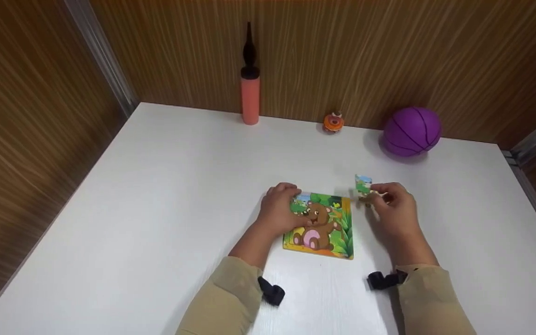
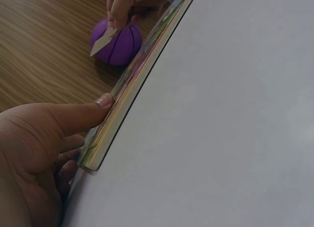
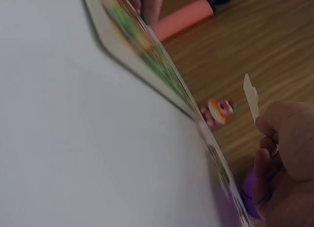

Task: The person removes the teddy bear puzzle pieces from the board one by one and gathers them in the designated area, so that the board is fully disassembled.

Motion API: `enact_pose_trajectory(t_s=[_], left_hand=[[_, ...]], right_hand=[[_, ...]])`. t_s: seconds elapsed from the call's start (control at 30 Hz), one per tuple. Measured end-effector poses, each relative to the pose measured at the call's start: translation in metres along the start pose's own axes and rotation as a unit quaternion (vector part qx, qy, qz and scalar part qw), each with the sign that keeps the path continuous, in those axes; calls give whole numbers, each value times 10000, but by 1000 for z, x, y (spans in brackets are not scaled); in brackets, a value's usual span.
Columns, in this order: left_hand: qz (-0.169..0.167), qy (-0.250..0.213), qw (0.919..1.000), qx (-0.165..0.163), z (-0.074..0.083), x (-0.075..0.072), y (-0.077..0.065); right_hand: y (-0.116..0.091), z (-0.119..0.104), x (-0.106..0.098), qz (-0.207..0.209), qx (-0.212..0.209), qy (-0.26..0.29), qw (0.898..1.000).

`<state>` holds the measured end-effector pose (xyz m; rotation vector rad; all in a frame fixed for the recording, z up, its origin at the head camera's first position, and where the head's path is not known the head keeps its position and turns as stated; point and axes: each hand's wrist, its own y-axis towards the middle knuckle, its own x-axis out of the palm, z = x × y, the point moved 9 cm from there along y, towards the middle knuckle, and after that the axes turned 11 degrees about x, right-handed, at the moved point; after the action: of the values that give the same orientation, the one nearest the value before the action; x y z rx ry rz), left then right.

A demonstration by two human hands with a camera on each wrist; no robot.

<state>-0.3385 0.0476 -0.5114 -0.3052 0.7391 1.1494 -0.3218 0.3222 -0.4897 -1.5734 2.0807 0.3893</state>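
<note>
We have our left hand on the left side of a bear jigsaw puzzle, the thumb laid over the picture and the other fingers bent at the edge, a grip that seems meant to keep the board from sliding. The puzzle lies flat on the white desk, between our hands but mostly right of the left one, with the bear's feet towards us, so the picture reads the right way up. Part of it is covered by our own fingers, and we cannot tell whether a gap lies beneath them. Our right hand, just beyond the puzzle's right edge, pinches a loose puzzle piece between thumb and fingers. The piece stands raised clear of the desk, its printed blue and green side turned towards us, probably so that we can read its pattern; holding it by one end leaves most of that print uncovered. Well beyond our left hand, a coral hand pump stands upright against the wood-grain wall, its black nozzle uppermost. A small orange toy figure sits beyond the space between our hands, and a purple basketball rests beyond the right one, all three apparently set back to leave us working room.
</note>
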Motion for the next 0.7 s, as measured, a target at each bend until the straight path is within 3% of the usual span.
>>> enact_pose_trajectory(t_s=[0.7], left_hand=[[36, -56, 9999, -119, -1, 0, -1]], right_hand=[[14, 54, -75, 726, 1023, -46, 9921]])
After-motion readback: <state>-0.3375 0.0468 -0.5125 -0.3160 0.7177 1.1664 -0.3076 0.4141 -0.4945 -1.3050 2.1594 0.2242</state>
